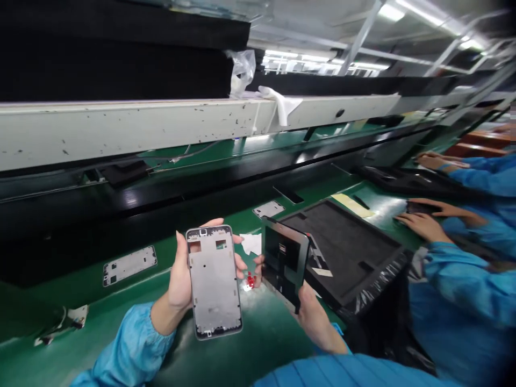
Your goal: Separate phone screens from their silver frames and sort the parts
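My left hand (180, 274) is closed around a grey phone middle frame (215, 290), held upright above the green bench with its flat metal face toward me. Cut-outs show near the frame's top. In my right hand (316, 317) is a dark glossy tablet-like panel (284, 258) with a grey border, tilted, its reflective face turned to the left. My right thumb and fingers grip its lower edges. Between the two hands, a small red and white piece (250, 281) and a white scrap (251, 244) lie on the bench.
Another phone frame (129, 265) lies at left, and one more (269, 209) farther back, near a dark flat phone-sized piece (288, 194). A black foam-lined tray (342, 242) stands at right with a yellow strip (352, 205) behind it. Co-workers' hands (425, 226) are farther right.
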The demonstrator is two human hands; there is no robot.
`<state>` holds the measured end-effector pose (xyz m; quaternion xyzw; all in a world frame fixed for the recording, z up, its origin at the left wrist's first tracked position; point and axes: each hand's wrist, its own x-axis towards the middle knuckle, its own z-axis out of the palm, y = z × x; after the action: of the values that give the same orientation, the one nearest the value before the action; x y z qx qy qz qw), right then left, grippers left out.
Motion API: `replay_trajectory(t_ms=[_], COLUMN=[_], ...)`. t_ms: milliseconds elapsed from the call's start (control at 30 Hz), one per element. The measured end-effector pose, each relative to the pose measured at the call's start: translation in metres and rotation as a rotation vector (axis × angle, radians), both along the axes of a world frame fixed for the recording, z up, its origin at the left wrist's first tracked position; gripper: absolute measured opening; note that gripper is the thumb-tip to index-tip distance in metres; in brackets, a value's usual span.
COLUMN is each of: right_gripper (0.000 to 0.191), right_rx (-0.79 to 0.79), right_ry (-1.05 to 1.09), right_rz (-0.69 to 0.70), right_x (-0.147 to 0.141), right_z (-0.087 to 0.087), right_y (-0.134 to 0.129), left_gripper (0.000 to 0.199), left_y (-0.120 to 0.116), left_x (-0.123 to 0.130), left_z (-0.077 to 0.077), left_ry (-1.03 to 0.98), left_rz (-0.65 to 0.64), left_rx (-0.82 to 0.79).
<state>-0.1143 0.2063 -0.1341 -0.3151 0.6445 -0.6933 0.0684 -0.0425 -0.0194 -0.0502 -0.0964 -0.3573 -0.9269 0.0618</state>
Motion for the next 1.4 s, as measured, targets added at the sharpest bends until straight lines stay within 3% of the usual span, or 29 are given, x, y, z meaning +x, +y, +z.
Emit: replay_trajectory(t_ms=[100, 167, 333, 433, 533, 633, 900, 1133, 1400], right_gripper=[0.055, 0.052, 0.051, 0.055, 0.063, 0.060, 0.059, 0.059, 0.060], right_rx=[-0.091, -0.119, -0.046, 0.065, 0.173, 0.230, 0.357, 0.403, 0.441], right_ry=[-0.007, 0.003, 0.060, 0.217, 0.345, 0.362, 0.482, 0.518, 0.623], right_rz=[0.116, 0.123, 0.112, 0.114, 0.142, 0.138, 0.121, 0.169, 0.208], right_x=[-0.002, -0.002, 0.006, 0.007, 0.002, -0.002, -0.001, -0.004, -0.009], right_z=[0.002, 0.009, 0.034, 0.050, 0.058, 0.059, 0.054, 0.057, 0.063], right_y=[0.006, 0.011, 0.024, 0.025, 0.018, 0.015, 0.028, 0.022, 0.029], left_gripper=[0.066, 0.064, 0.063, 0.063, 0.072, 0.079, 0.073, 0.052, 0.043], left_y=[0.003, 0.005, 0.004, 0.000, -0.003, -0.006, -0.013, -0.017, -0.027], left_x=[0.007, 0.013, 0.018, 0.011, 0.001, -0.007, -0.009, -0.005, -0.009], left_z=[0.004, 0.008, 0.012, 0.006, 0.000, -0.004, -0.002, 0.001, -0.002], left_ry=[0.038, 0.067, 0.096, 0.077, 0.015, -0.009, 0.075, 0.160, 0.279], left_rz=[-0.055, -0.087, -0.109, -0.035, 0.128, 0.256, 0.366, 0.366, 0.368], left_rx=[0.030, 0.058, 0.039, -0.020, -0.073, -0.115, -0.114, -0.156, -0.225])
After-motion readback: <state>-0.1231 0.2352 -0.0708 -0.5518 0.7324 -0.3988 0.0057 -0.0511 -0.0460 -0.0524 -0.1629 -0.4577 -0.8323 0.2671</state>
